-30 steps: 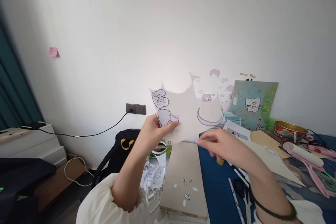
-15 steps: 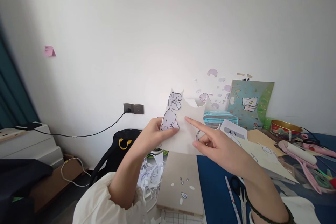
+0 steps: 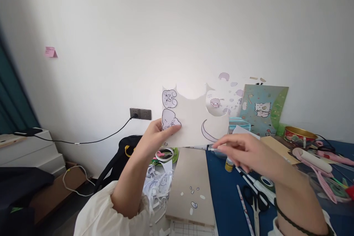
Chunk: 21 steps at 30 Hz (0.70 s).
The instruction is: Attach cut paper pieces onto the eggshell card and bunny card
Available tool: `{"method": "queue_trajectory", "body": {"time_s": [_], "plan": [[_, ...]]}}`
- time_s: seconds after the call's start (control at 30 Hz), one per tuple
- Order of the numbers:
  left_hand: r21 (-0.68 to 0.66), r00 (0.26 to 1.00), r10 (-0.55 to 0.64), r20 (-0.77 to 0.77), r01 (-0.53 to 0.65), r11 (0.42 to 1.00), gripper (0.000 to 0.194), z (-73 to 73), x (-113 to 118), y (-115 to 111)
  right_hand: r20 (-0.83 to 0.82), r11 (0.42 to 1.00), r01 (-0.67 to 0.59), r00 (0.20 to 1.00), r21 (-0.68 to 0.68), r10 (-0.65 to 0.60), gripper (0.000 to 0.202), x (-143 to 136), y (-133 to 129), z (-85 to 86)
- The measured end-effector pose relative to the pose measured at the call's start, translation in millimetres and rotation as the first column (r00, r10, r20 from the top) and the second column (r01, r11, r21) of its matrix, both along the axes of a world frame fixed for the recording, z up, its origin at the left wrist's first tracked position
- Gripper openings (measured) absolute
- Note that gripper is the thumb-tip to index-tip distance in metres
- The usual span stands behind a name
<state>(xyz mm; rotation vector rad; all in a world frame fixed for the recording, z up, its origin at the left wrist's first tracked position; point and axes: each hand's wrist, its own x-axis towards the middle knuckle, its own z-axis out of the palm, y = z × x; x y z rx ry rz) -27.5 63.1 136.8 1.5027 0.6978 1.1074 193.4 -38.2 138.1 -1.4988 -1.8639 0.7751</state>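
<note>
My left hand (image 3: 159, 137) grips the lower left edge of a pale sheet (image 3: 190, 118) with its top cut into curves, the thumb over a printed figure. Two outlined animal drawings run down the sheet's left side, and a curved dark line lies at its lower right. My right hand (image 3: 239, 149) is near the sheet's lower right corner, fingers bent forward; whether it touches the sheet or holds anything is unclear. Below the sheet lies a grey-brown board (image 3: 190, 177) with several small cut-out pieces on it.
Black scissors (image 3: 256, 206), a patterned pen (image 3: 245, 210) and a small yellow-labelled bottle (image 3: 229, 165) lie on the blue table. Paper scraps (image 3: 159, 188) fill the left side. A pink roller (image 3: 315, 166), a round tin (image 3: 300, 136) and a picture board (image 3: 264, 108) are at right.
The sheet has been turned flatter to my view and shifted left and up, showing more of its width. My right hand has moved right and down, away from the middle of the sheet.
</note>
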Motion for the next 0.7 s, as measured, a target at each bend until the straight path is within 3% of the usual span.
{"method": "queue_trajectory", "body": {"time_s": [0.13, 0.27, 0.37, 0.47, 0.7], "plan": [[-0.024, 0.996, 0.024, 0.09, -0.022, 0.999, 0.035, -0.8, 0, 4, -0.043, 0.961, 0.27, 0.962, 0.061, -0.268, 0.035, 30, 8, -1.4], [-0.05, 0.99, 0.025, 0.14, -0.018, 0.999, 0.035, -0.9, 1, 6, -0.286, 0.84, 0.507, 0.848, 0.191, -0.447, 0.032, 38, 26, -7.3], [-0.05, 0.99, 0.012, 0.138, -0.005, 0.999, 0.037, -1.5, 2, 5, -0.45, 0.8, 0.558, 0.786, 0.22, -0.425, 0.032, 36, 34, -10.3], [-0.048, 0.991, 0.009, 0.134, -0.003, 0.999, 0.039, -1.9, 3, 5, -0.462, 0.807, 0.555, 0.781, 0.204, -0.42, 0.034, 35, 38, -12.0], [-0.068, 0.993, 0.037, 0.114, -0.029, 0.997, 0.033, -1.3, 4, 8, -0.521, 0.751, 0.62, 0.729, 0.228, -0.444, 0.032, 36, 44, -15.7]]}}
